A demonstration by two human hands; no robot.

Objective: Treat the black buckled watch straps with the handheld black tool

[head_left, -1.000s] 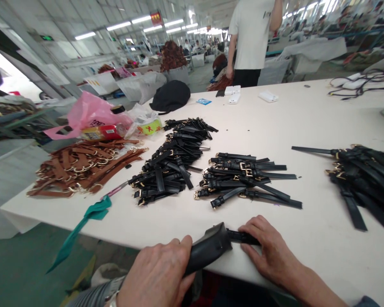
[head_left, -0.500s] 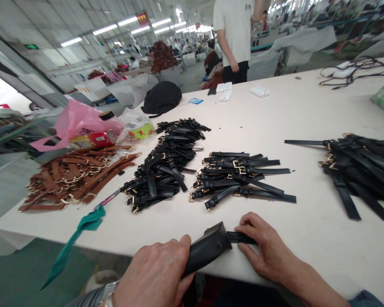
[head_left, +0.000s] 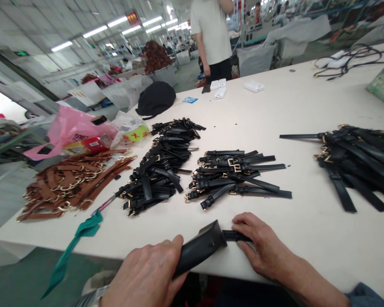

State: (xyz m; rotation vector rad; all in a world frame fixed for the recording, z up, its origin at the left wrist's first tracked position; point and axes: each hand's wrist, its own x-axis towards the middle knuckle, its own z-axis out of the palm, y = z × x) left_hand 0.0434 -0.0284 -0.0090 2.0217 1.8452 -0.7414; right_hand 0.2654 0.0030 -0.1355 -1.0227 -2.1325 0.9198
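A: What is held at the near edge of the table (head_left: 307, 111)?

B: A black tool (head_left: 200, 249) is gripped by the closed fingers of the left hand (head_left: 147, 277). A black strap (head_left: 232, 236) is pinned flat by the bent fingers of the right hand (head_left: 264, 249), touching the tool's tip.

A: And the containers?

B: A red packet (head_left: 89, 145) is seen beside the pink bag (head_left: 72, 128) near the left edge; a yellow-labelled item is wrapped in the clear bag (head_left: 131, 128). Black strap piles (head_left: 237, 177) lie mid-table, brown straps (head_left: 73, 181) at the left.

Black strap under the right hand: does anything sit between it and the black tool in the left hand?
Nothing visible. The black strap, pinned by the right hand, runs straight into the black tool gripped by the left hand.
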